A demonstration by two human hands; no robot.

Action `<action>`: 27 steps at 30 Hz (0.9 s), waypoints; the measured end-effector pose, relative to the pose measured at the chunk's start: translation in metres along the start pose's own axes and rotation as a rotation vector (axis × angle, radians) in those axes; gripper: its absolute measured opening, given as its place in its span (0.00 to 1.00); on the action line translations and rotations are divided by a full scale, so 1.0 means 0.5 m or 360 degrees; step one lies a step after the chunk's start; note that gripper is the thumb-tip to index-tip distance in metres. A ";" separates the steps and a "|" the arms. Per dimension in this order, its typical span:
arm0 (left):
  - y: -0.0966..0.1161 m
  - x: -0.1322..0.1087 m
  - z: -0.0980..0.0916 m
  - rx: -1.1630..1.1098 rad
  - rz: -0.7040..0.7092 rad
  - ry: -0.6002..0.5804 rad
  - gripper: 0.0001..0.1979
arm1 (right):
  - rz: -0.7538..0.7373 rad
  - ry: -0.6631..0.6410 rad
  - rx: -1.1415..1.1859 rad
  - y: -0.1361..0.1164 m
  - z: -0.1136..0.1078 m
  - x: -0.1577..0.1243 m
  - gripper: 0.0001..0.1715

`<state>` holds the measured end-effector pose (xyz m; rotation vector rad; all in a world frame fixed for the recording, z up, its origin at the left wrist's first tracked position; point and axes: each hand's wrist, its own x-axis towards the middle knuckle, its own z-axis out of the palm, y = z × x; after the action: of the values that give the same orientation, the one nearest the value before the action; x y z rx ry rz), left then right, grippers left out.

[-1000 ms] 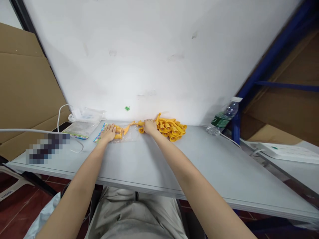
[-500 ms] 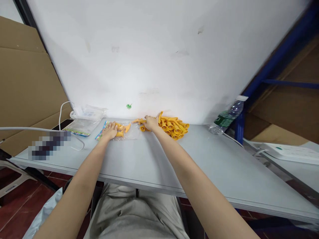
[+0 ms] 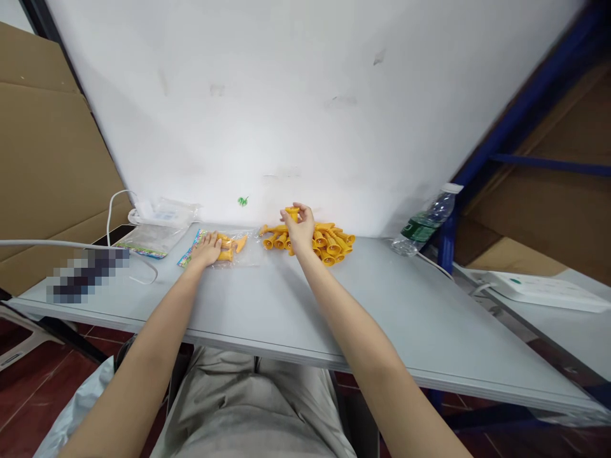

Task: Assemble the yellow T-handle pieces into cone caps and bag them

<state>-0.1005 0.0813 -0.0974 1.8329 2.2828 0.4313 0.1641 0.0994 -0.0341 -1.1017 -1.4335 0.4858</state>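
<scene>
My left hand (image 3: 206, 250) lies flat with its fingers stretched over a clear plastic bag (image 3: 252, 256) with a colourful printed end. Inside or under the film are yellow plastic pieces (image 3: 225, 255), partly covered by the hand. Above the pile, my right hand (image 3: 301, 233) grips a yellow horn-shaped piece (image 3: 292, 212) between thumb and fingers, its flared end up. Below and around that hand is a pile of similar yellow horn-shaped pieces (image 3: 333, 244), several with their round open ends facing me. The hand hides part of the pile.
At the left are more clear bags (image 3: 155, 238), a white cable (image 3: 109, 219) and a blurred-out dark item (image 3: 88, 273). A bottle with a green label (image 3: 424, 226) leans at the right, near a white power strip (image 3: 544, 291). A white wall (image 3: 305, 114) rises behind.
My right hand has risen from the left part of the pile and moved slightly right, now with a horn-shaped piece in it. My left hand stays on the bag.
</scene>
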 end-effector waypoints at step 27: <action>0.015 -0.042 0.006 -0.0213 0.0125 0.0300 0.25 | -0.0078 -0.1112 -0.1492 -0.035 -0.093 -0.074 0.10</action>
<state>-0.0880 0.0628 -0.0983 1.8919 2.2398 0.7804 0.1959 0.0466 -0.0297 -1.7115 -2.4225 0.1312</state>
